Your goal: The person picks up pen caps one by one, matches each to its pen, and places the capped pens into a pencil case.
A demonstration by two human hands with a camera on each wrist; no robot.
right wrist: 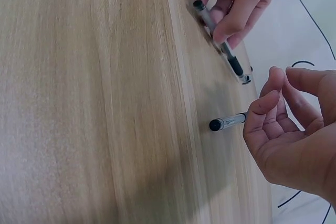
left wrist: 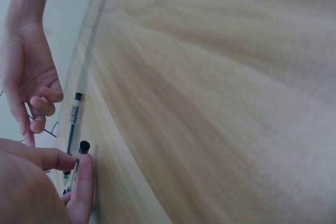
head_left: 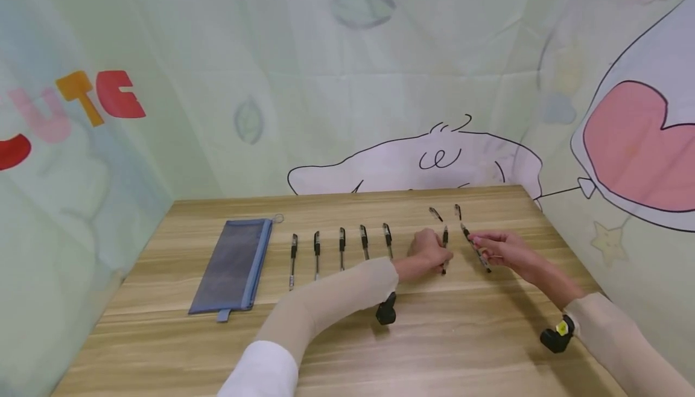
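My left hand (head_left: 429,251) pinches a black pen (head_left: 445,237) between thumb and fingers, its tip end pointing away from me. In the right wrist view, the same pen (right wrist: 209,20) slants over the tabletop. To its right another black pen (head_left: 482,258) lies on the table, tip also pointing away. Just over that pen is my right hand (head_left: 505,251), fingers loosely bent and thumb and index tips close together, with nothing visible between them. Two loose pen caps lie beyond the pens, a left cap (head_left: 436,213) and a right cap (head_left: 458,211).
Several capped black pens stand in a spaced row, among them the leftmost pen (head_left: 294,258), partly hidden behind my left sleeve (head_left: 336,300). Left of them lies a blue mesh zip pouch (head_left: 230,264). Printed cloth (head_left: 326,83) hangs behind the wooden table (head_left: 434,349).
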